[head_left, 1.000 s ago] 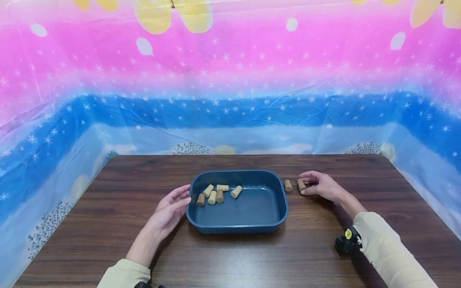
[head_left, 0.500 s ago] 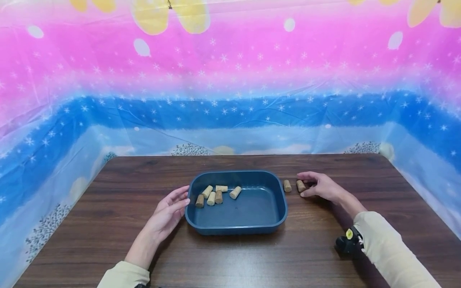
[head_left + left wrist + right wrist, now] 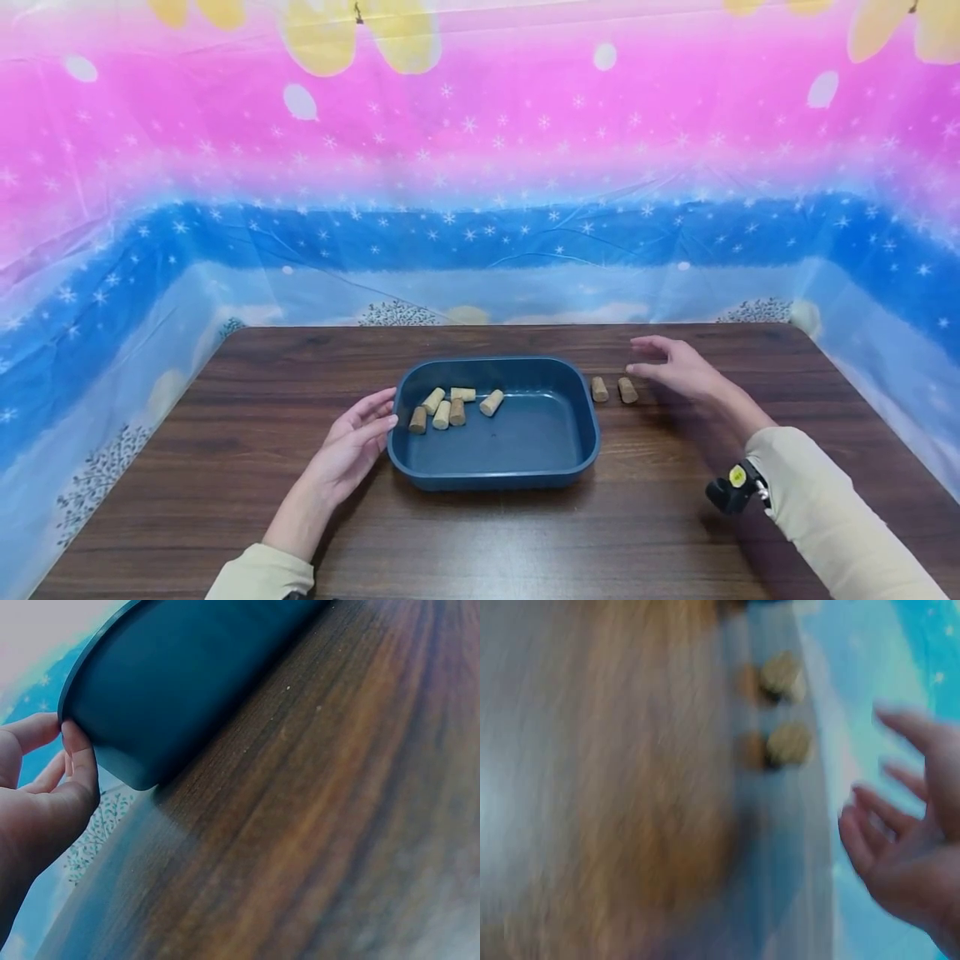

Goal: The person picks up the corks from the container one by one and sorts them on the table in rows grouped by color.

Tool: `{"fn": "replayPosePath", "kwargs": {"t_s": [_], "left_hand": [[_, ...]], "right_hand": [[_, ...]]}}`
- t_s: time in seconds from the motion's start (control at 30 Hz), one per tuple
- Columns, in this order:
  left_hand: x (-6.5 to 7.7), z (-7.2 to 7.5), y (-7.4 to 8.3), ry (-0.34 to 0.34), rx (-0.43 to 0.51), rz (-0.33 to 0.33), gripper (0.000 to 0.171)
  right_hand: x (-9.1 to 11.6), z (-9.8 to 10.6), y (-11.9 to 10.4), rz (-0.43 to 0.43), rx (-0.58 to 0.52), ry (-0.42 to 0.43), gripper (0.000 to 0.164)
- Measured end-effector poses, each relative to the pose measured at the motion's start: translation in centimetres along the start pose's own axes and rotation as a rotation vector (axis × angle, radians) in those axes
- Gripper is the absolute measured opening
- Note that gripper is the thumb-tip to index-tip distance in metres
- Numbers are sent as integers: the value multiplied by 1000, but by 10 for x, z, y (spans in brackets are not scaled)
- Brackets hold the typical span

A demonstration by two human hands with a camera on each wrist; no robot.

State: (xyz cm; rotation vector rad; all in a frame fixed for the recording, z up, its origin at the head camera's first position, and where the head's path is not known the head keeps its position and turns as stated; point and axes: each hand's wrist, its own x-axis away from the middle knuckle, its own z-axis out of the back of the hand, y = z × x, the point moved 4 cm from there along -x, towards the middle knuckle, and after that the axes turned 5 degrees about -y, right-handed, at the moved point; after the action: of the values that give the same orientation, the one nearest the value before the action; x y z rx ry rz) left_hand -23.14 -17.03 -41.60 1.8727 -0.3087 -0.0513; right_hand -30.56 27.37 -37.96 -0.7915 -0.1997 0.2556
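Note:
A dark blue rectangular tub [image 3: 495, 480] sits on the table with several tapered corks, one a brown cork [image 3: 417, 419] and one a paler cork [image 3: 491, 403]. My left hand [image 3: 351, 450] holds the tub's left end by the rim, thumb and fingertips at its edge; in the left wrist view, the left hand [image 3: 52, 795] meets the rim at the corner. Right of the tub stand two brown corks, a nearer-to-tub cork [image 3: 599, 389] and an outer cork [image 3: 627, 391]. My right hand [image 3: 678, 367] hovers beside the outer cork, fingers spread and holding nothing.
The brown wood-grain table [image 3: 480, 550] ends at a back edge against a pink and blue snowflake cloth [image 3: 480, 225]. A black wrist camera [image 3: 731, 490] hangs under the right sleeve. The right wrist view is blurred.
The right hand has let go of the outer cork and moved up and away from it, leaving the cork standing on the table. The left hand and the tub look unmoved.

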Motion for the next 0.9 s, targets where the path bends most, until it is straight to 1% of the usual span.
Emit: {"fn": "replayPosePath", "kwargs": {"t_s": [0.13, 0.3, 0.4, 0.53, 0.67, 0.9], "left_hand": [[0, 0, 0, 0, 0, -3, 51], [0, 0, 0, 3, 2, 1, 52], [0, -1, 0, 1, 3, 2, 51], [0, -1, 0, -6, 1, 0, 51], [0, -1, 0, -8, -1, -3, 51], [0, 0, 0, -4, -4, 2, 51]], "right_hand": [[-2, 0, -21, -10, 74, 80, 52], [-2, -11, -49, 20, 98, 98, 45], [-3, -17, -64, 60, 100, 96, 43], [-6, -26, -82, 105, 94, 70, 41], [-10, -35, -101, 135, 83, 8, 41], [-18, -55, -128, 176, 123, -72, 41]]}}
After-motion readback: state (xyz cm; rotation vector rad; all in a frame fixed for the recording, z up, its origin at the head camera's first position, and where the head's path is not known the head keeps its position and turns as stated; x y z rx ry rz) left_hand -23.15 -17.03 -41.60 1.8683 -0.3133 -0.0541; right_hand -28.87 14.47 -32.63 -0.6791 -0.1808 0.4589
